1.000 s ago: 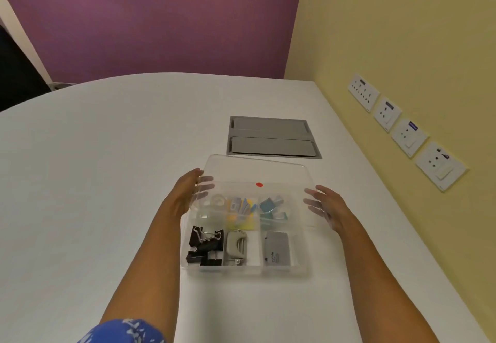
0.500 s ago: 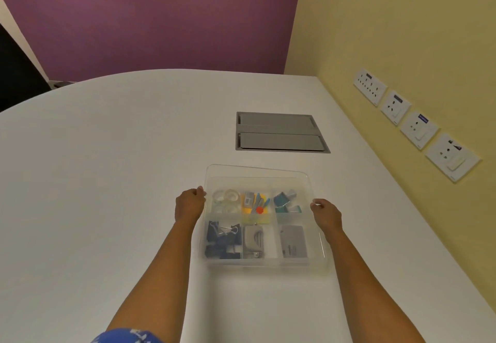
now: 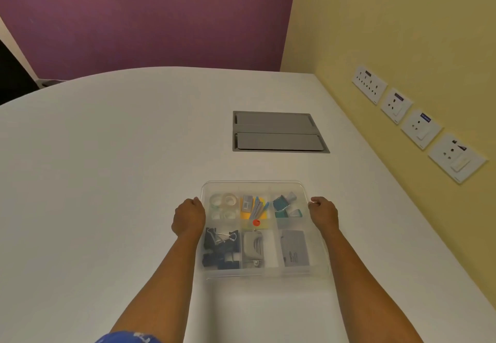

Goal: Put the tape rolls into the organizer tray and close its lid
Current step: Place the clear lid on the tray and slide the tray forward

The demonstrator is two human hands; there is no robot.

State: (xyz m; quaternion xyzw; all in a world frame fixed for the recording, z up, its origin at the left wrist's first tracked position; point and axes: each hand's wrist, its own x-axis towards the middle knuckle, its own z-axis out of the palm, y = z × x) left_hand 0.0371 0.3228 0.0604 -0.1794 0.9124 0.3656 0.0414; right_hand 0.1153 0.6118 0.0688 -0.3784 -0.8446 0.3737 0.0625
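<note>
A clear plastic organizer tray (image 3: 264, 275) sits on the white table in front of me. Its transparent lid (image 3: 284, 185), marked with a red dot, lies flat over it. Several clear tape rolls (image 3: 224, 201) rest in the far left compartment under the lid. Other compartments hold black binder clips, sticky notes, a stapler and small boxes. My left hand (image 3: 188, 218) is curled against the tray's left edge. My right hand (image 3: 323, 212) is curled against the right edge, fingers pinching the lid rim.
A grey cable hatch (image 3: 279, 132) is set into the table beyond the tray. The yellow wall with several socket plates (image 3: 420, 128) runs close along the right. The white table (image 3: 107, 181) stretches left and far.
The lid was tilted up over the tray a second ago and now lies flat on it. Both hands went from spread under the lid to curled at the tray's sides.
</note>
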